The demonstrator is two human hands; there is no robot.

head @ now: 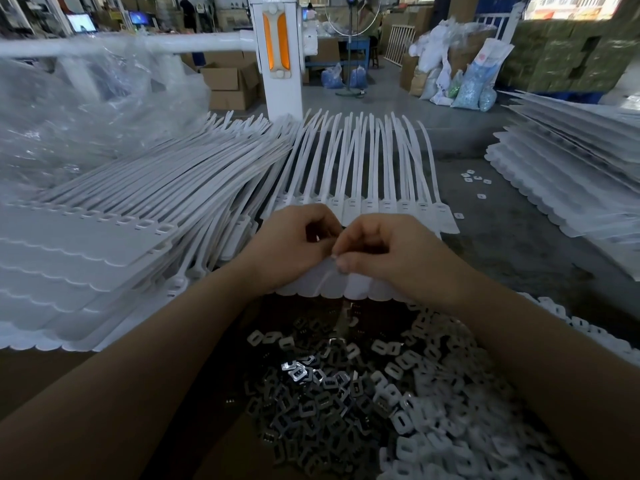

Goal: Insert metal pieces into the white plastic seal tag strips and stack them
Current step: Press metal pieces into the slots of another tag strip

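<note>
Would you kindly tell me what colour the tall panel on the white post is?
Orange, set in the white post; the head view shows the panel.

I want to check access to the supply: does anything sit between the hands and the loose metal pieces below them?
Nothing visible does. The metal pieces lie uncovered just below the left hand and right hand, which work on the tag strip.
</note>
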